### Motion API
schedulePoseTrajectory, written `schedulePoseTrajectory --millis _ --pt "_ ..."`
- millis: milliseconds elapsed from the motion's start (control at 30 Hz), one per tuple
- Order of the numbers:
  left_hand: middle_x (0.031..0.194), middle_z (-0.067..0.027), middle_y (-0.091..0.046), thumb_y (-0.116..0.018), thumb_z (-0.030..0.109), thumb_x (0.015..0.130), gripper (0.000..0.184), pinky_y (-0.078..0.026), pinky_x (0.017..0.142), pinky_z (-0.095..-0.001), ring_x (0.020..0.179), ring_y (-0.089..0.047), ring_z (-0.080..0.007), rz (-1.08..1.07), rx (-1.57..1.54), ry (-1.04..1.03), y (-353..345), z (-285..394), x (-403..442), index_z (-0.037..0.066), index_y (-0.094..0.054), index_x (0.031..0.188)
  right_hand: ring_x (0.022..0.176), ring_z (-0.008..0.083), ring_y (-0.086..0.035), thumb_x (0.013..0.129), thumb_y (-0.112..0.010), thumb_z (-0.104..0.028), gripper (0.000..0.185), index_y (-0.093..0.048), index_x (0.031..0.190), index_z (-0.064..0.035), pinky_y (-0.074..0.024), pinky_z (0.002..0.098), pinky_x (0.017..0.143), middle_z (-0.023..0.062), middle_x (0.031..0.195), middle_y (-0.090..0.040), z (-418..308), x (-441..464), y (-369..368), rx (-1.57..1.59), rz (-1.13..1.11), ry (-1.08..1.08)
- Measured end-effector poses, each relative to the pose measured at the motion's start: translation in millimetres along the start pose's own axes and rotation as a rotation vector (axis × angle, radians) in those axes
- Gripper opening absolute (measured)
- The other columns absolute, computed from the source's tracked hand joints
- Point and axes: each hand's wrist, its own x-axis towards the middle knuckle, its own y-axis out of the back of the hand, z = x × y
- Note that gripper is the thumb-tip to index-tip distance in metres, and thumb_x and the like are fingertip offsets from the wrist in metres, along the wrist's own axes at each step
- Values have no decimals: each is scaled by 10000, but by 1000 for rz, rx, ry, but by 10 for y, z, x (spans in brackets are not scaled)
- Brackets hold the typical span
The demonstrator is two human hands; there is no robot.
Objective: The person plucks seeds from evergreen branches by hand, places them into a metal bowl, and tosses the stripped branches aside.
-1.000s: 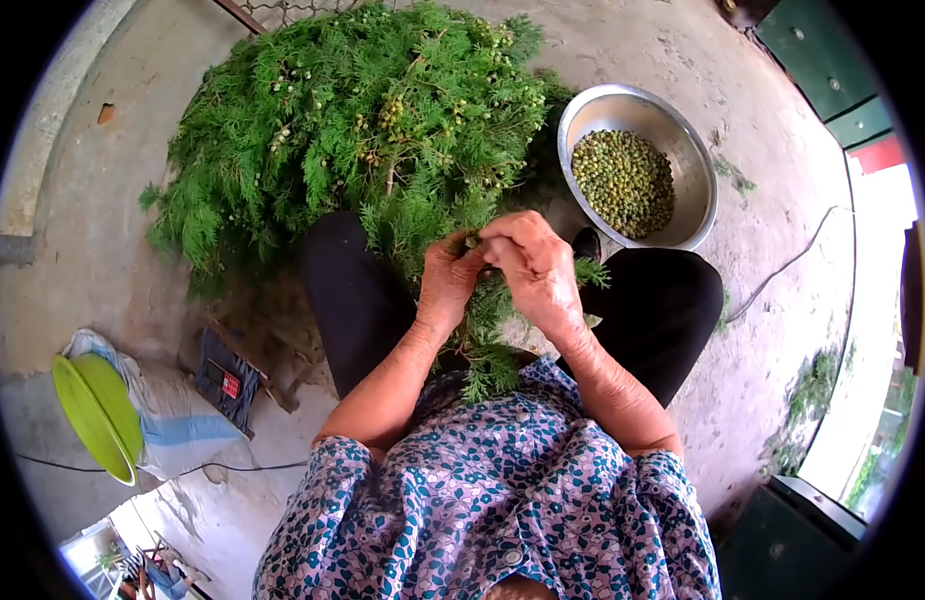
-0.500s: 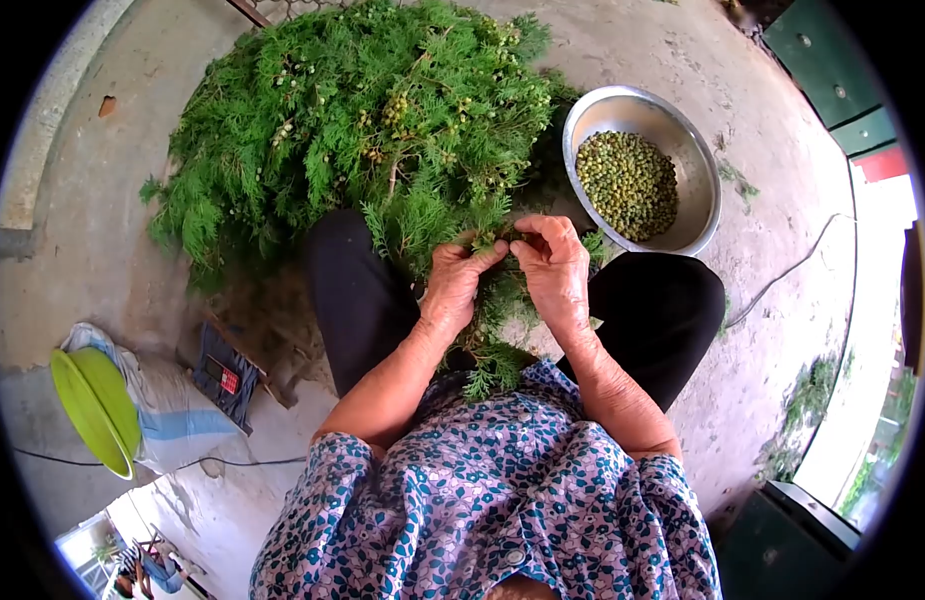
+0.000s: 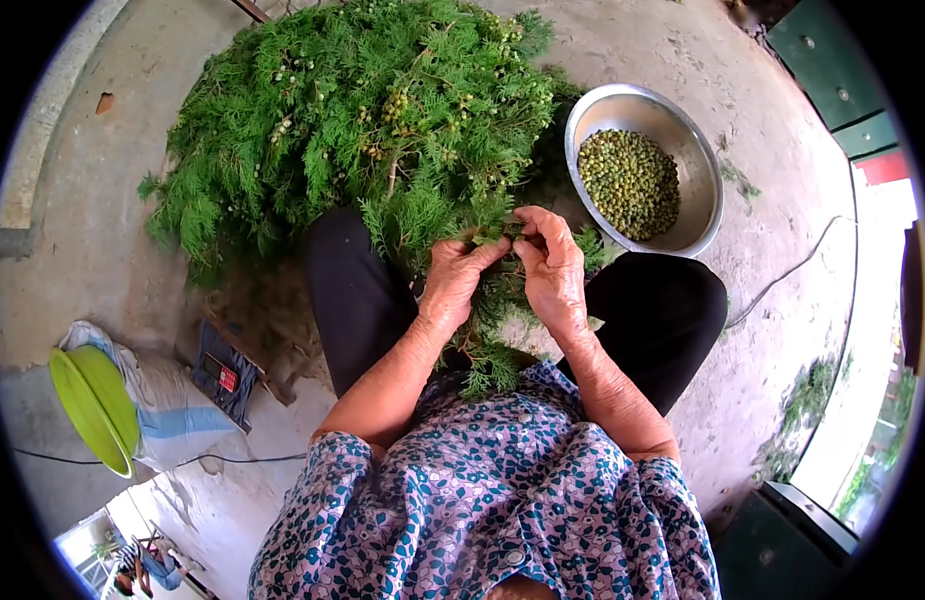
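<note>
Green conifer foliage forms a broad pile (image 3: 362, 130) on the concrete floor (image 3: 92, 290), directly ahead of the seated person, with clusters of small round cones (image 3: 394, 108) showing among its fronds. Left hand (image 3: 450, 285): positioned at the near edge of the pile, between the knees; thumb and bent fingers are closed on a leafy sprig (image 3: 487, 238), which is therefore located at the fingertips. Right hand (image 3: 554, 272): raised just beside the left, palm side turned inward; thumb and forefinger converge at the sprig, their tips near the left thumb. Whether the right fingertips are clamped on anything cannot be told, the contact area being too small and partly hidden. Further green fronds (image 3: 490, 365) hang below the hands, reaching toward the patterned shirt (image 3: 462, 490). Metal bowl (image 3: 700, 175): located on the floor to the right of the pile, beyond the right knee (image 3: 662, 310); it contains loose greenish-yellow cones (image 3: 627, 185), gathered toward its left side. Left-hand floor area: a lime-green basin (image 3: 87, 415) stands tilted against a pale sack (image 3: 172, 400); beside the sack, a small device with red keys (image 3: 222, 376) rests on dark cloth (image 3: 234, 405). Right-hand floor area: a thin cord (image 3: 797, 265) runs across the concrete.
</note>
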Motion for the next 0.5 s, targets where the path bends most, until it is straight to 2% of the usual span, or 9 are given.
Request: schedulePoseTrajectory --millis 133,200,233,300,367,400,500 --pt "859 3 -633 -643 74 782 165 -427 724 -214 763 -546 -65 -23 44 -22 -37 12 -5 25 -642 939 733 158 -489 725 -543 119 366 -541 1042 -65 -438 263 702 58 827 -496 51 -14 -24 -70 26 50" --pt "849 -1 -634 -644 65 780 154 -426 730 -212 762 -545 -66 -26 18 -51 -78 44 -15 25 -643 929 743 162 -493 735 -546 107 322 -557 1020 -43 -444 275 694 61 826 -500 95 -46 -59 -81 124 56" --pt "849 -1 -634 -644 65 780 154 -426 730 -212 762 -545 -66 -25 17 -52 -55 28 -14 25 -643 929 692 140 -480 783 -533 72 238 -581 994 -24 -432 260 636 41 770 -512 145 -5 -46 -146 240 128" --pt "833 -6 -636 -644 49 779 139 -429 692 -209 733 -539 -66 16 81 -125 6 -21 -22 17 -643 914 633 106 -494 840 -525 -5 154 -599 972 -33 -415 230 579 17 731 -548 290 140 179 241 212 -360" --pt "822 -4 -634 -646 46 779 133 -428 668 -210 716 -530 -62 21 84 -136 5 11 -36 10 -642 906 602 73 -469 881 -507 -79 130 -609 950 -38 -398 205 562 -5 673 -546 213 217 338 488 263 -358" --pt "811 -1 -632 -647 42 778 126 -428 643 -211 700 -521 -57 25 85 -142 5 10 -50 3 -642 898 607 84 -468 895 -493 -110 144 -595 954 -27 -402 210 569 20 707 -570 195 239 396 569 217 -335" --pt "823 -19 -642 -672 50 759 138 -448 691 -224 720 -549 -77 -10 177 -119 59 4 -24 1 -644 885 679 130 -549 872 -491 -40 122 -556 969 -3 -421 217 597 74 827 -608 -181 308 469 1070 46 -393"
